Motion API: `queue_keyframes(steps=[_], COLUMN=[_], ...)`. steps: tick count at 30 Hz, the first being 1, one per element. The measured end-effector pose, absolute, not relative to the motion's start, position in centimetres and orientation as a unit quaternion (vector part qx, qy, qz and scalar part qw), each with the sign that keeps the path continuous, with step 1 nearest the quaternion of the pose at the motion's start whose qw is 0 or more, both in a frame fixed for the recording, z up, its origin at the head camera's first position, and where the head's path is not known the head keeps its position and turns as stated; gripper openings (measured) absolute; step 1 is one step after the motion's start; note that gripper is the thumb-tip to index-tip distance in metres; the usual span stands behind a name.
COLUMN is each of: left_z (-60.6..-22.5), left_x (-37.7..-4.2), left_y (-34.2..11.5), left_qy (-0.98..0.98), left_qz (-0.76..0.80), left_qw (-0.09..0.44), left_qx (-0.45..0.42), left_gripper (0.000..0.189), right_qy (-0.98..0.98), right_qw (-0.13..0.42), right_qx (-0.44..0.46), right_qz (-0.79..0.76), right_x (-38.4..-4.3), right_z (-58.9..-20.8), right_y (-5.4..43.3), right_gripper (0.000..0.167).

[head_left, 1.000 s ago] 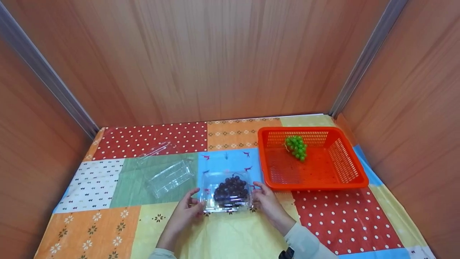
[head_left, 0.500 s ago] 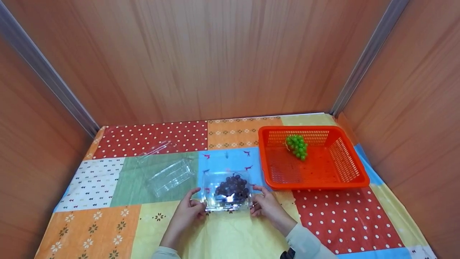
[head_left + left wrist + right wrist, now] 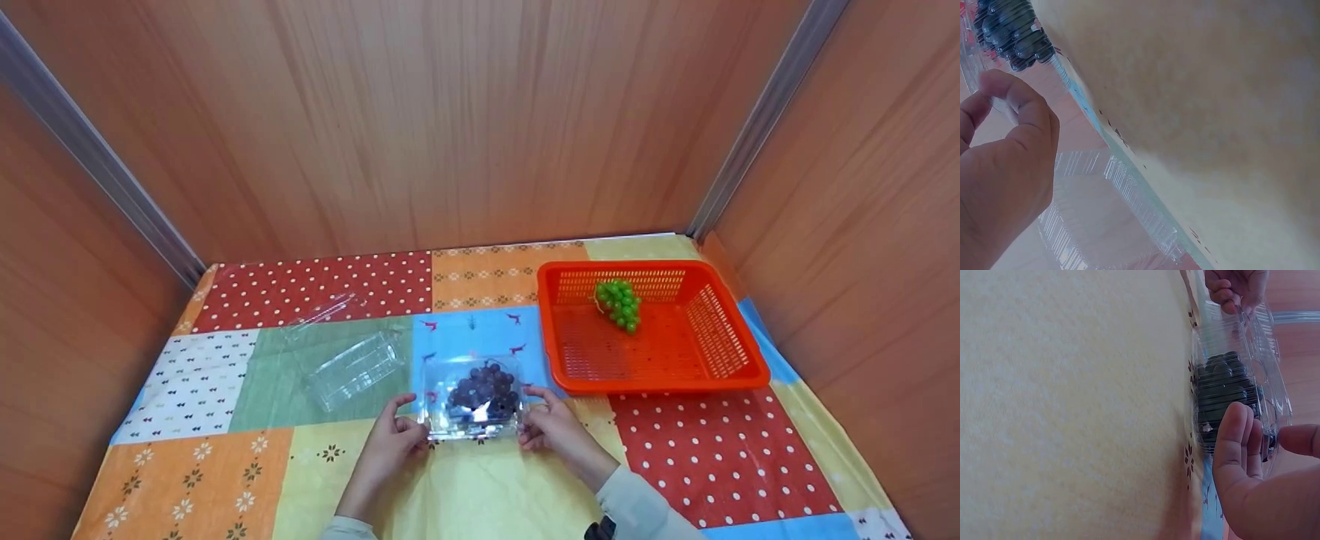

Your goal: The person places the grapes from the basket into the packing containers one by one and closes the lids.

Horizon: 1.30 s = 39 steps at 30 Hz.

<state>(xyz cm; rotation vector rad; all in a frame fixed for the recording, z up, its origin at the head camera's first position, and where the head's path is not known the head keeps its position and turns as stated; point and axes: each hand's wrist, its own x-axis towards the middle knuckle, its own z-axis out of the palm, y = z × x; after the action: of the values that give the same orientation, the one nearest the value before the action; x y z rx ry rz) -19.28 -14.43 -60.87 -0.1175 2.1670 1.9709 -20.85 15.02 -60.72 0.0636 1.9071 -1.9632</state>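
Note:
A dark purple bunch of grapes [image 3: 486, 391] lies inside a clear plastic clamshell box [image 3: 439, 375], centred near the front in the head view. My left hand [image 3: 396, 435] pinches the box's near left corner between thumb and fingers. At the near right corner, my right hand [image 3: 553, 431] grips the rim, its fingers curled. The right wrist view shows the right fingers [image 3: 1233, 444] in front of the box's ribbed wall and the thumb [image 3: 1300, 439] at the rim. Ribbed plastic covers the grapes [image 3: 1013, 34] in the left wrist view.
To the right stands a red plastic basket [image 3: 656, 386] holding a green bunch of grapes [image 3: 619, 304]. Another clear plastic box [image 3: 356, 371] lies open at the left, its lid [image 3: 322, 315] behind it. A patchwork cloth [image 3: 191, 480] covers the table; wooden panels [image 3: 480, 127] rise around it.
My right hand has shifted slightly toward the near right corner, its lower fingers curling in. The left thumb and fingers have closed together at the left corner. Bright glare has appeared over the dark grapes.

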Motion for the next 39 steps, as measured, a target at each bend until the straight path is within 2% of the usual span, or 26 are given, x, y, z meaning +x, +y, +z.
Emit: queue_keyframes(steps=[11, 16, 23, 34, 39], left_z=[-60.9, -60.7, -61.0, -60.7, -60.7], left_x=[-19.6, -19.7, -19.7, -19.7, -19.4], left_y=[-14.1, -14.0, -14.0, -14.2, -15.5], left_qy=[0.738, 0.735, 0.724, 0.723, 0.724], left_qz=[0.662, 0.663, 0.676, 0.673, 0.676], left_qw=[0.12, 0.136, 0.132, 0.147, 0.117], left_qx=[-0.046, -0.042, -0.022, -0.042, -0.073], left_gripper=[0.066, 0.06, 0.057, 0.056, 0.055], right_qy=[0.684, 0.687, 0.691, 0.695, 0.728], right_qw=[0.202, 0.196, 0.189, 0.196, 0.177], right_qx=[0.018, 0.023, 0.023, 0.011, 0.005], right_qz=[-0.7, -0.7, -0.697, -0.692, -0.663], right_x=[-21.1, -21.4, -21.7, -21.6, -21.0], right_z=[-60.6, -60.4, -60.6, -60.4, -59.3], right_y=[15.2, 15.1, 15.1, 15.8, 16.3], right_gripper=[0.057, 0.057, 0.051, 0.049, 0.046])
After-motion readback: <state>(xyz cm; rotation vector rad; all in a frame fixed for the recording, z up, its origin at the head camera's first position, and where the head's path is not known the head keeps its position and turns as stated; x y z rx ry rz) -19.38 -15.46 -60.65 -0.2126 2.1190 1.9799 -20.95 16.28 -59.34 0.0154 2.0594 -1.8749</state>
